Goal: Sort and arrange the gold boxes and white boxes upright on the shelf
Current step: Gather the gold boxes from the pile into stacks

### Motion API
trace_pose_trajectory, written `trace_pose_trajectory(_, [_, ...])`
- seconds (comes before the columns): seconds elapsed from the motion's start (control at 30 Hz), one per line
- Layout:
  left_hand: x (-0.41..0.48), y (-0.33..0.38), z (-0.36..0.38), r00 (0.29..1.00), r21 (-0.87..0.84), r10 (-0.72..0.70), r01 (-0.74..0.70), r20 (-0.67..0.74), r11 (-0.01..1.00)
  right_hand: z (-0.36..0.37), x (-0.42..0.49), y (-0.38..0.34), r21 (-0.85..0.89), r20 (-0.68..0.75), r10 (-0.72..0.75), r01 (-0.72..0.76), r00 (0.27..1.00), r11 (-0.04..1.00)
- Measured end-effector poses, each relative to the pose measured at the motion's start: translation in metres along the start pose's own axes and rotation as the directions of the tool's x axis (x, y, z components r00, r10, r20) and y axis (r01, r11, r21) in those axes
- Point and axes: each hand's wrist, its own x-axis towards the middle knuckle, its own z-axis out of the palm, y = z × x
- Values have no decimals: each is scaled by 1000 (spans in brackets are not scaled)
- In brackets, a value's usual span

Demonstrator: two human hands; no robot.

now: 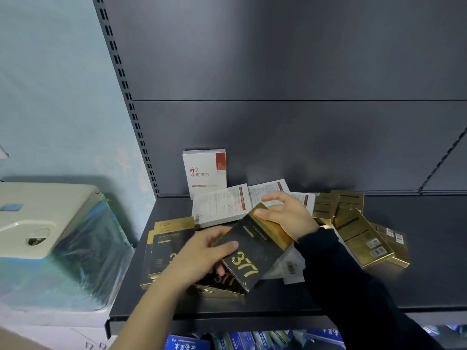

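Note:
A black-and-gold box marked 377 (pixel 249 251) is lifted a little over the dark shelf (pixel 328 294). My left hand (pixel 199 258) grips its lower left side and my right hand (pixel 285 215) grips its gold top end. More gold boxes lie flat under and left of it (pixel 166 246), and several gold ones are heaped on the right (pixel 358 231). One white box (pixel 204 171) stands upright against the back panel. Other white boxes (pixel 222 205) lie flat behind my hands.
A slotted upright post (pixel 126 97) bounds the shelf on the left. A beige plastic device on a plastic-wrapped bundle (pixel 48 223) sits left of the shelf. Blue packets (pixel 252 339) show on the level below. The shelf's right front part is bare.

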Motion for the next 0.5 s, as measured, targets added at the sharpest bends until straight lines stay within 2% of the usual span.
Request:
trace_pose_trajectory(0.07, [-1,-4,10,996,-23,26,-27,-82,999,4,4,-7,-41,-84,-45,42,995,998])
trace_pose_trajectory(0.13, [-3,-10,14,960,-87,-21,-3,-278,996,7,6,-2,-44,-210,-49,40,976,998])
trace_pose_trajectory(0.17, [-6,-13,16,924,-81,-39,9,-380,997,9,6,5,-8,-224,-14,13,974,1000])
trace_pose_trajectory(0.2, [-10,-16,18,887,6,-29,36,-460,999,13,4,15,32,-186,30,-25,982,999])
trace_pose_trajectory(0.23, [-14,-18,19,863,198,15,98,-504,975,19,1,26,48,-121,67,-62,990,997])
trace_pose_trajectory(0.3, [-20,-16,23,844,601,157,221,-512,768,34,-4,49,-36,-37,90,-91,995,995])
trace_pose_trajectory(0.33, [-20,-16,24,836,693,207,254,-508,675,41,-6,57,-100,-41,68,-72,997,992])
trace_pose_trajectory(0.5, [-8,-33,26,840,826,254,335,-479,453,54,-7,69,-263,-93,-86,59,992,963])
